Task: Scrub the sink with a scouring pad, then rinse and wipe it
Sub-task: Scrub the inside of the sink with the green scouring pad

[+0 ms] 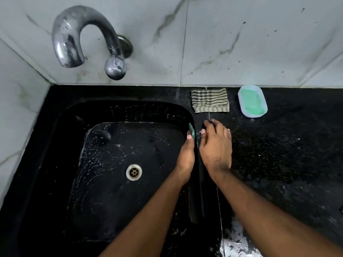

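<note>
The black sink [61,138] is wet and flecked with soap foam around its metal drain [133,172]. My left hand [185,158] is inside the basin and holds a green scouring pad [192,131] against the right inner wall. The pad's edge shows past my fingertips. My right hand [216,145] rests on the black counter just right of the sink rim, fingers spread and fairly straight, holding nothing. A chrome tap [74,36] curves out from the wall above the basin's left side; no water runs from it.
A folded striped cloth [210,100] lies on the black counter [287,145] behind my right hand. A pale soap dish [252,101] with a green bar sits to its right. Marble-tiled walls close off the back and left. Foam lies on the counter's near edge.
</note>
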Motion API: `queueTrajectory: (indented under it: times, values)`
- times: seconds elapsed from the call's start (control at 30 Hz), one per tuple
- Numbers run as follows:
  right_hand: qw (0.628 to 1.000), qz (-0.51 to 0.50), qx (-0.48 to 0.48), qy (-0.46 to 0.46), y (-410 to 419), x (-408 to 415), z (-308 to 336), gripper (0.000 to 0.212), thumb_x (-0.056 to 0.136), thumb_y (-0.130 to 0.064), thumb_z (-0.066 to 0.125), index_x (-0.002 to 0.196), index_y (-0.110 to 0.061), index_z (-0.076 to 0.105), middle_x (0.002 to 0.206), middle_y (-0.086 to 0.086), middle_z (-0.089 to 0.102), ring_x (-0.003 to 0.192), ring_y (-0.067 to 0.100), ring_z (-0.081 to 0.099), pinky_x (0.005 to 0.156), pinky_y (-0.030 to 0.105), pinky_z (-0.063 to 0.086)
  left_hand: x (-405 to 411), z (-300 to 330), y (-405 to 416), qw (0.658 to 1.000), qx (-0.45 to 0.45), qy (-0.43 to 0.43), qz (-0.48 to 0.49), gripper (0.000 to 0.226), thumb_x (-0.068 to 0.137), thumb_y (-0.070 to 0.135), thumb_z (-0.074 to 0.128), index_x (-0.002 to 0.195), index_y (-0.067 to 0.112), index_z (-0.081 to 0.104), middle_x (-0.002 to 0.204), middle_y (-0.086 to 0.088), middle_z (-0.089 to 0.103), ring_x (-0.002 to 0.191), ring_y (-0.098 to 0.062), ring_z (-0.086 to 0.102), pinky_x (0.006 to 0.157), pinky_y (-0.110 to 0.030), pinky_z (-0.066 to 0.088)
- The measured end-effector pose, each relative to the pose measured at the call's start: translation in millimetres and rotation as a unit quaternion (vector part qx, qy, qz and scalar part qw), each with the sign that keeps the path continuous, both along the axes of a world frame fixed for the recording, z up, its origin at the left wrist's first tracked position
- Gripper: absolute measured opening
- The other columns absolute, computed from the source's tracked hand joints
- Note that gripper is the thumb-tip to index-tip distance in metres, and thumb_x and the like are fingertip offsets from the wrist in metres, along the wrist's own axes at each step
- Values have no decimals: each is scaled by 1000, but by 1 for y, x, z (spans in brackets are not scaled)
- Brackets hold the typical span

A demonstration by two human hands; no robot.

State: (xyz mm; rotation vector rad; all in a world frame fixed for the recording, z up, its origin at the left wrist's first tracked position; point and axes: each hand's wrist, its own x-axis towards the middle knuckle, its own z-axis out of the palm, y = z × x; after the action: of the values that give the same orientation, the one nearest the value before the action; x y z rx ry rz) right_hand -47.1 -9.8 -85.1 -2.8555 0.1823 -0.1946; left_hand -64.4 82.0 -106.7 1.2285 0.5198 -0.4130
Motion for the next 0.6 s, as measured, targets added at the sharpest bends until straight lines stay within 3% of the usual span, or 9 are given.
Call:
queueTrajectory:
  times: [0.07, 0.17, 0.3, 0.4, 0.5, 0.53, 0.6]
  values:
    - [1000, 9, -14, 13, 1, 3, -1, 42, 99, -30, 37, 139, -23, 49, 143, -1, 47, 134, 20, 40, 116, 46, 28, 15, 2, 1, 999, 37, -16, 10, 79, 91, 76, 41, 147, 20, 50, 149, 1, 53, 136, -9, 49, 117, -32, 36]
    - [999, 17, -32, 31, 4, 4, -2, 46, 101, -33, 32, 144, -24, 43, 151, -3, 40, 142, 16, 32, 119, 46, 22, 11, 6, -5, 996, 42, -62, 45, 49, 108, 46, 29, 147, 19, 42, 149, 5, 48, 134, -5, 46, 112, -24, 38]
    - [999, 5, -31, 40, 4, 5, 0, 43, 101, -29, 31, 143, -28, 41, 152, -7, 37, 143, 13, 29, 119, 45, 22, -35, -16, 3, 994, 15, -104, -31, 75, 100, 66, 18, 155, 17, 36, 159, 2, 37, 149, -14, 33, 123, -42, 26]
    - [999, -1, -36, 38, 5, 6, 1, 42, 100, -30, 31, 141, -30, 41, 151, -9, 36, 141, 12, 30, 118, 44, 23, -13, -24, 6, 988, 10, -143, -60, 72, 103, 55, -1, 160, 18, 26, 166, 3, 25, 153, -8, 20, 127, -36, 15]
    - [998, -5, -48, 34, 6, 5, 1, 40, 100, -30, 31, 140, -30, 41, 150, -8, 38, 140, 13, 32, 117, 44, 24, 35, -35, 3, 994, -14, -100, -30, 112, 77, 95, 19, 161, 22, 18, 168, 7, 15, 155, -5, 11, 128, -36, 4]
    - [998, -10, -52, 32, 7, 5, 0, 40, 101, -30, 32, 140, -30, 41, 149, -8, 38, 140, 13, 33, 117, 43, 24, 42, -46, 3, 996, -14, -87, -32, 119, 70, 100, 24, 162, 24, 18, 168, 7, 15, 155, -6, 10, 128, -38, 3]
    - [998, -7, -50, 32, 7, 6, -1, 40, 101, -30, 33, 139, -30, 42, 150, -8, 37, 140, 13, 32, 117, 43, 24, 31, -66, 4, 994, -18, -75, -76, 101, 83, 91, 20, 161, 27, 22, 167, 5, 22, 155, -11, 15, 128, -46, 6]
